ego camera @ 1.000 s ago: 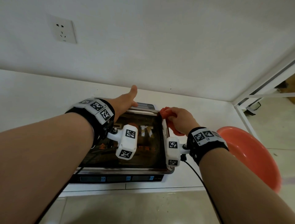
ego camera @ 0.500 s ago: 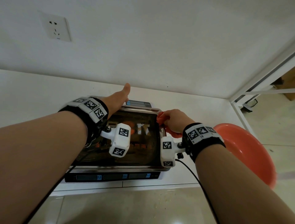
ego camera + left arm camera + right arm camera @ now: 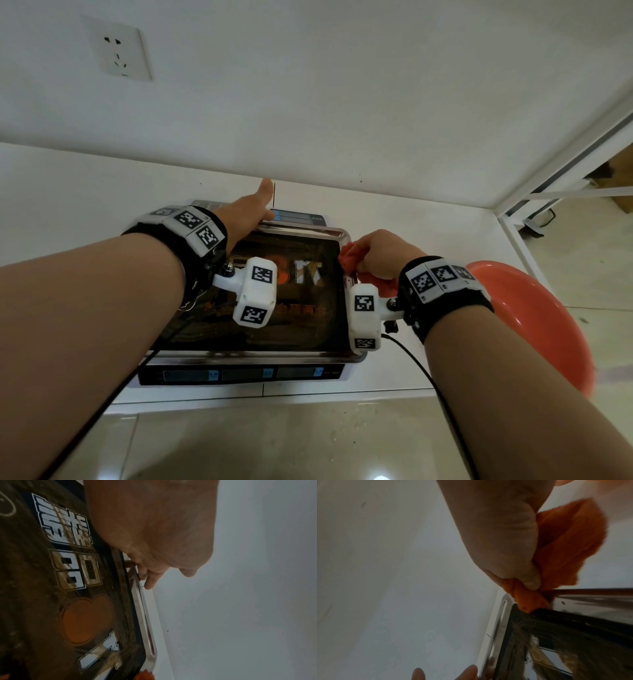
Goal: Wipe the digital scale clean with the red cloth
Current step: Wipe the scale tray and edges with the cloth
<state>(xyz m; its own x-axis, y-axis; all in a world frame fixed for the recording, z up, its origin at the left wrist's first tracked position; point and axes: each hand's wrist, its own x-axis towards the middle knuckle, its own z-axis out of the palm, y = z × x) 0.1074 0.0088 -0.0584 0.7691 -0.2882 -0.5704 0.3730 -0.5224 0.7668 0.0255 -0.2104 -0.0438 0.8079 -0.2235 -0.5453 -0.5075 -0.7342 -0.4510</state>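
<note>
The digital scale (image 3: 239,354) sits on a white counter, its steel pan carrying a dark, grimy printed sheet (image 3: 85,615). My right hand (image 3: 380,253) grips the bunched red cloth (image 3: 347,260) and presses it on the pan's right rim near the rear corner. In the right wrist view the thumb pinches the cloth (image 3: 565,540) against the rim (image 3: 590,599). My left hand (image 3: 250,212) rests on the far rim with the thumb raised. Its fingers (image 3: 149,582) reach loosely over the back edge. The scale's display (image 3: 239,373) faces me.
A red-orange basin (image 3: 534,325) sits right of the scale at the counter's edge. The white wall with a socket (image 3: 118,51) rises close behind. Black cables (image 3: 421,370) trail from both wrists. Glossy floor tiles (image 3: 274,445) lie below the counter's front edge.
The right hand has slid the cloth a little nearer along the right rim from the rear corner. The left hand stays on the far rim. The head view has shifted slightly.
</note>
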